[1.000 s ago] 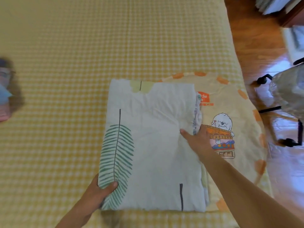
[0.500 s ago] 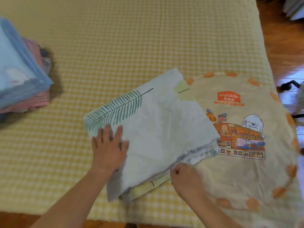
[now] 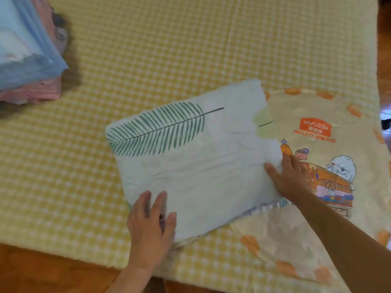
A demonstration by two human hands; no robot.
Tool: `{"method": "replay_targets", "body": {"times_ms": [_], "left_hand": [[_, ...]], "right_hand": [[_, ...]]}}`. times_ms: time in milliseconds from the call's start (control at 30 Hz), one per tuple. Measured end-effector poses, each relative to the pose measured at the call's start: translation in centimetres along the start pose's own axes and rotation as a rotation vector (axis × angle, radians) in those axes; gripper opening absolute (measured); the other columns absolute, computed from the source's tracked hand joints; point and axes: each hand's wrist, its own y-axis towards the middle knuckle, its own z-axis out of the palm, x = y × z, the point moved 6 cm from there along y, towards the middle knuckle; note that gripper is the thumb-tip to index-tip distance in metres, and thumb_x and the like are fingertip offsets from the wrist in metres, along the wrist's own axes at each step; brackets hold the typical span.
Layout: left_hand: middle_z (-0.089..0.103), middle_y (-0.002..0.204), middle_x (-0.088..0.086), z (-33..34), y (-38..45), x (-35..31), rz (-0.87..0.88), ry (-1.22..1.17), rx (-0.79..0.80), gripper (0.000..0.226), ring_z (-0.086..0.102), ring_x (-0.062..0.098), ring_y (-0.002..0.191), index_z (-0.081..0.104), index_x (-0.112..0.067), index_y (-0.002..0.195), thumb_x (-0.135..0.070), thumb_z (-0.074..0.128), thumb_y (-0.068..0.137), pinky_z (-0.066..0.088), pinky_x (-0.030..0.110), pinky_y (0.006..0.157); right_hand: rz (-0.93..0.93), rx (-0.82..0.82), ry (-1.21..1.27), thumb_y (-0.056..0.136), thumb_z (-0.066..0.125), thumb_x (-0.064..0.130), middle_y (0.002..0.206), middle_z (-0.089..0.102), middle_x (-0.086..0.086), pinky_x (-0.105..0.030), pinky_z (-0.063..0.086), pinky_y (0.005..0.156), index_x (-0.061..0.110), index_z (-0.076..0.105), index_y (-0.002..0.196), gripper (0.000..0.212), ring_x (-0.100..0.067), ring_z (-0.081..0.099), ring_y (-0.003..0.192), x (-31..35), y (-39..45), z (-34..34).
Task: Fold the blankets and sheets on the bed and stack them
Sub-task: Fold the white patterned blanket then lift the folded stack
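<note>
Flat on the folded leaf-print sheet (image 3: 196, 166), both hands, fingers straight: left hand (image 3: 151, 227) near corner; right hand (image 3: 289, 178) right edge.

Folded stack (image 3: 25, 60) blurred, cut off at left edge

home bedroom, yellow checked bed (image 3: 169, 60), folded linen stack (image 3: 25, 60), wooden floor (image 3: 42, 271)

Wooden floor (image 3: 384, 45) shows past the bed's right edge, with a dark object (image 3: 386, 123) on it.
</note>
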Motion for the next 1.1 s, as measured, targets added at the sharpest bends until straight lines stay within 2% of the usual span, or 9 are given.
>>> {"method": "replay_targets", "body": {"times_ms": [67, 200, 267, 400, 567, 733, 900, 1000, 1100], "left_hand": [[0.044, 0.14, 0.007, -2.8, 1.5, 1.9, -0.331, -0.346, -0.164, 0.059, 0.045, 0.034, 0.13, 0.048, -0.019, 0.142, -0.041, 0.071, 0.092, 0.039, 0.047, 0.106], [0.068, 0.126, 0.001, -1.9, 3.1, 4.5, -0.827, -0.995, 0.038, 0.09, 0.069, 0.028, 0.107, 0.049, -0.02, 0.137, -0.056, 0.086, 0.064, 0.056, 0.053, 0.095], [0.072, 0.123, 0.002, -2.1, 3.3, 3.9, -0.808, -1.064, 0.122, 0.08, 0.072, 0.029, 0.105, 0.056, -0.024, 0.134, -0.052, 0.088, 0.066, 0.056, 0.054, 0.093], [0.075, 0.118, 0.01, -3.8, 3.2, -0.1, -0.729, -1.213, 0.333, 0.037, 0.073, 0.032, 0.103, 0.066, -0.017, 0.127, -0.019, 0.068, 0.09, 0.06, 0.05, 0.086], [0.075, 0.117, 0.01, -10.0, 6.0, -6.1, -0.485, -1.201, 0.233, 0.045, 0.075, 0.03, 0.097, 0.066, -0.015, 0.128, -0.011, 0.066, 0.083, 0.063, 0.048, 0.072], [0.076, 0.112, 0.009, -10.2, 6.4, -15.1, -0.305, -1.216, 0.421, 0.038, 0.076, 0.026, 0.093, 0.067, -0.012, 0.123, -0.009, 0.06, 0.086, 0.064, 0.038, 0.07], [0.074, 0.119, 0.011, -0.9, 4.7, -20.5, -0.308, -1.111, 0.647, 0.051, 0.072, 0.032, 0.106, 0.061, -0.013, 0.132, -0.019, 0.074, 0.083, 0.063, 0.04, 0.076], [0.064, 0.134, 0.009, 5.9, 3.5, -18.7, -0.351, -0.636, 0.726, 0.093, 0.066, 0.031, 0.116, 0.04, -0.029, 0.148, -0.039, 0.088, 0.07, 0.06, 0.044, 0.086], [0.029, 0.156, 0.019, 6.7, 4.6, -18.6, -0.145, 0.015, 0.381, 0.103, 0.031, 0.039, 0.141, 0.02, -0.027, 0.159, -0.034, 0.08, 0.076, 0.038, 0.051, 0.113]], "right_hand": [[-0.054, 0.008, 0.209, 0.084, 0.055, 0.069, 0.134, 0.054, -0.011, -0.048, 0.043, 0.102, 0.016, 0.047, 0.14, 0.077, -0.036, 0.051, 0.123, 1.9, -0.2, -1.0], [-0.011, -0.002, 0.474, 0.067, 0.074, 0.073, 0.102, 0.069, 0.002, -0.035, 0.054, 0.073, 0.022, 0.064, 0.113, 0.07, -0.019, 0.067, 0.09, 3.4, 0.0, -2.2], [0.081, 0.112, 0.64, 0.074, 0.081, 0.055, 0.096, 0.069, 0.003, -0.03, 0.054, 0.066, 0.019, 0.061, 0.113, 0.057, -0.016, 0.068, 0.083, 3.9, -0.5, -2.6], [0.21, 0.539, 1.027, 0.077, 0.084, 0.035, 0.102, 0.077, -0.008, -0.048, 0.06, 0.082, 0.017, 0.064, 0.122, 0.052, -0.028, 0.075, 0.089, 5.0, -3.9, -2.6], [-0.106, 0.11, 0.912, 0.084, 0.08, 0.032, 0.101, 0.076, 0.011, -0.022, 0.057, 0.074, 0.029, 0.067, 0.115, 0.034, -0.002, 0.072, 0.089, 3.4, -7.7, -10.4], [-0.066, -0.175, 1.145, 0.088, 0.071, 0.014, 0.105, 0.077, 0.002, -0.027, 0.06, 0.074, 0.023, 0.072, 0.111, 0.025, -0.013, 0.073, 0.096, -7.3, -14.0, -16.0], [0.194, -0.193, 1.088, 0.077, 0.081, 0.035, 0.116, 0.073, -0.004, -0.036, 0.06, 0.081, 0.015, 0.06, 0.131, 0.062, -0.023, 0.071, 0.104, -20.0, -13.0, -12.7], [0.47, -0.111, 0.77, 0.086, 0.078, 0.017, 0.131, 0.058, -0.011, -0.04, 0.044, 0.1, 0.008, 0.048, 0.143, 0.065, -0.034, 0.055, 0.124, -24.6, -11.1, -9.0], [0.485, -0.314, 0.354, 0.089, 0.069, 0.015, 0.146, 0.041, -0.024, -0.049, 0.031, 0.111, 0.013, 0.038, 0.151, 0.069, -0.041, 0.037, 0.134, -24.0, -9.4, -10.2]]}}
